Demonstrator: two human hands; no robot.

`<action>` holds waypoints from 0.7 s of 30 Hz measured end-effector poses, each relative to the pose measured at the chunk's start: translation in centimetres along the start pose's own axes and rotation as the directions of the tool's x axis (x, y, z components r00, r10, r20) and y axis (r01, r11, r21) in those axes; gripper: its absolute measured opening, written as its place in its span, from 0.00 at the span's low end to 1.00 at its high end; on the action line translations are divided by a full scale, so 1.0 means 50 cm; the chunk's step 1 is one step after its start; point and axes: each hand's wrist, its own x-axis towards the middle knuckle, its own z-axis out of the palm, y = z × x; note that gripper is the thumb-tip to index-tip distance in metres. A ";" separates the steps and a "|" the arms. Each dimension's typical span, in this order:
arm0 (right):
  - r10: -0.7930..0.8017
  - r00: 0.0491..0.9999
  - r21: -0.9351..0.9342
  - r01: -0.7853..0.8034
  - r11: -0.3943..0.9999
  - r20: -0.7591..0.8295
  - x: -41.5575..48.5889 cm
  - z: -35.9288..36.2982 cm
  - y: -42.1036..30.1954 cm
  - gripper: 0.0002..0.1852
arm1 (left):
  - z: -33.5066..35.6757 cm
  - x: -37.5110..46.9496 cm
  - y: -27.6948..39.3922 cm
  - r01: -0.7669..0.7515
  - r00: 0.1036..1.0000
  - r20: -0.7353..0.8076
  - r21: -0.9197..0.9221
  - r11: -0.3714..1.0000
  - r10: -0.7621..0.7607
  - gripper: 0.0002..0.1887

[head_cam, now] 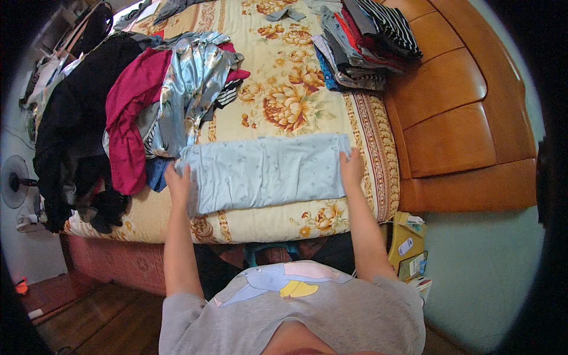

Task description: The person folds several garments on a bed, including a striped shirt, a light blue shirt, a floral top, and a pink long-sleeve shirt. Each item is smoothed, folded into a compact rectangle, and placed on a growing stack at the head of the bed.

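Observation:
A light blue cloth with a small print [268, 173], folded into a long rectangle, lies on the flowered bedspread [284, 106] before me. My left hand [178, 179] is at its left end, with thumb and fingers apart; whether it pinches the edge is unclear. At the right end, my right hand [352, 171] touches the edge, its fingertips partly hidden by the cloth or turned away. A shiny light blue floral garment [191, 80] lies on the loose pile just beyond my left hand.
Loose clothes, among them a dark red garment [128, 111] and black ones [80, 106], heap at the left. Folded clothes [359, 49] are stacked at the far right, beside the brown padded headboard [448, 115]. A fan [17, 182] stands at far left.

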 end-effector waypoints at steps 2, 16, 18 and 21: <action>0.010 0.999 -0.061 -0.013 0.998 -0.043 -0.058 -0.006 0.023 0.27 | -0.034 -0.077 0.014 0.222 0.968 0.171 -0.222 0.950 -0.186 0.32; 0.134 0.942 -0.103 -0.107 0.989 0.309 -0.038 -0.035 0.054 0.23 | -0.072 -0.081 -0.063 0.251 0.896 0.392 -0.057 0.966 -0.209 0.28; -0.093 0.986 -0.141 0.113 0.984 0.142 -0.057 -0.037 0.014 0.27 | -0.074 -0.084 -0.049 0.311 0.893 0.365 -0.076 0.947 -0.264 0.30; -0.378 0.911 -0.158 0.402 0.902 0.163 -0.103 0.000 -0.087 0.31 | -0.066 -0.060 -0.017 0.359 0.868 0.420 -0.158 0.920 -0.266 0.31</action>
